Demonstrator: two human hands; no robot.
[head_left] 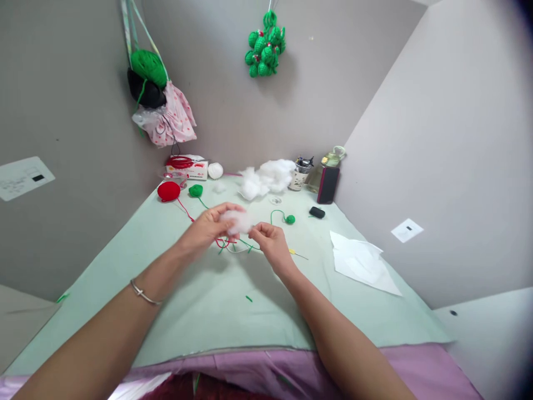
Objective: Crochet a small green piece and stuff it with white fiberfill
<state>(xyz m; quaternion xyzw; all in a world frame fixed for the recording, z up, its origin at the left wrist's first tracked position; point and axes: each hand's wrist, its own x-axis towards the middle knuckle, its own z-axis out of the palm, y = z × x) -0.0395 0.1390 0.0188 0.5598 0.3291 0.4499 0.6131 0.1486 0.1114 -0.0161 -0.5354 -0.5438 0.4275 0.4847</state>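
My left hand (212,225) is closed around a loose tuft of white fibre stuffing (239,221), held above the table. My right hand (268,239) pinches the tuft's right edge between thumb and fingertips. Under the hands lie strands of red, white and green yarn (222,244), partly hidden. Just right of my right hand is a thin needle-like tool with a yellow handle (292,251). Beyond it sits a small green crocheted ball (290,219) with a yarn tail. A big heap of white stuffing (266,179) rests at the back.
Behind my left hand are a red yarn ball (169,191), a green yarn ball (195,190) and a box (195,169). A pen cup (298,178), a bottle (331,158) and a phone (328,185) stand at the back right. White paper (362,261) lies at the right edge.
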